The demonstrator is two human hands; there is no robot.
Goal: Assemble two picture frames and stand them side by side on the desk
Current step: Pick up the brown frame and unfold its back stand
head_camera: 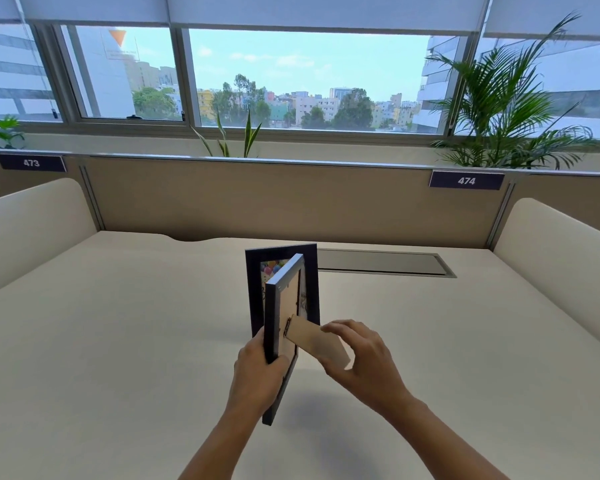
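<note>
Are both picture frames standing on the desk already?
No, one frame stands on the desk; the left hand holds the other.

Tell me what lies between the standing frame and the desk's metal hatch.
Bare desk: the head view shows nothing between standing frame and metal hatch.

Open-plan office, upper floor. Cream desk (118, 341) walled by a beige partition (257, 199) and rounded side dividers (32, 230). Numbered seat tags (466, 180) reading 473 and 474 fixed to partition top. Metal cable hatch (378, 261) sunk into desktop. Wide windows (309, 81) with roller blinds (326, 10), city rooftops beyond. Potted plants (506, 109) along sill.
</note>
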